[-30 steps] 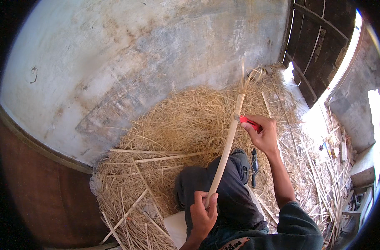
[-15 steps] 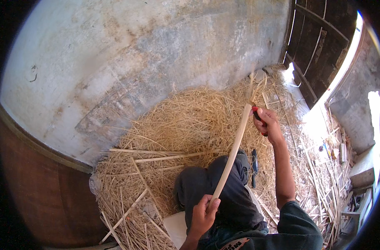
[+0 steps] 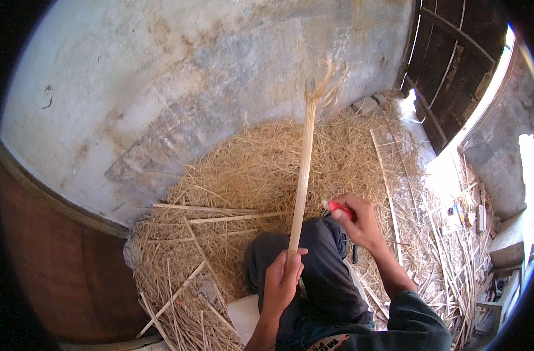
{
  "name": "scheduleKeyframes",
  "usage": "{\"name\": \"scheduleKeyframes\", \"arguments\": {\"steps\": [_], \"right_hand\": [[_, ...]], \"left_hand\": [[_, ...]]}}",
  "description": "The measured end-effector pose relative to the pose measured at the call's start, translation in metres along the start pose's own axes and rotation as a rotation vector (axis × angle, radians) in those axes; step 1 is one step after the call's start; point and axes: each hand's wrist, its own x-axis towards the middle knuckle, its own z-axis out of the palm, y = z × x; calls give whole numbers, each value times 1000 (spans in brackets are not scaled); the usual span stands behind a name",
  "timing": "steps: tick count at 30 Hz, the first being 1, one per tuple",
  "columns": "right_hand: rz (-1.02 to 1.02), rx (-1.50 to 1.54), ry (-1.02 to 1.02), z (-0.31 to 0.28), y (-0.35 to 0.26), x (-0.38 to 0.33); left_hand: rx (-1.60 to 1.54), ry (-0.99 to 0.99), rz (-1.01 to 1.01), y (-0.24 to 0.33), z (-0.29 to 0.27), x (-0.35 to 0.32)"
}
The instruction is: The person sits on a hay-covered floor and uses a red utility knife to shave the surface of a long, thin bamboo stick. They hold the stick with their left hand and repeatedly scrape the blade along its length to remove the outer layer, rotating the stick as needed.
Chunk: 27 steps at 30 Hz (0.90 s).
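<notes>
My left hand [image 3: 282,279] is closed around the lower end of a long pale bamboo strip [image 3: 304,172]. The strip stands nearly upright above my knees, and curled shavings [image 3: 322,88] fan out from its far end. My right hand [image 3: 361,222] grips a red-handled knife [image 3: 341,208] to the right of the strip, apart from it. A small pale tip shows at the knife's front, but its blade is too blurred to make out. Below the right hand, a dark tool [image 3: 355,254] lies beside my leg, mostly hidden.
Deep piles of shavings [image 3: 261,158] cover the floor up to a stained wall [image 3: 179,82]. Loose bamboo strips [image 3: 237,218] lie at left, and several more [image 3: 448,263] at right. A brown panel [image 3: 62,257] stands at left, a dark wooden door [image 3: 448,64] at far right.
My right hand with the knife has come down toward me, away from the strip's far end. The strip has swung left and more upright, its shavings now in front of the wall.
</notes>
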Motion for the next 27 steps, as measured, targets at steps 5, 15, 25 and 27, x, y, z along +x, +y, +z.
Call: {"name": "scheduleKeyframes", "arguments": {"steps": [5, 15, 25, 27], "right_hand": [[-206, -14, 12, 12, -15, -8], [-349, -161, -3, 13, -30, -14], [-377, -216, 55, 13, -47, -18], [-389, -219, 81, 13, -46, -17]], "left_hand": [[-93, -80, -10, 14, 4, 8], [76, 8, 92, 25, 16, 8], [352, 135, 215, 35, 23, 9], [367, 142, 216, 35, 23, 8]]}}
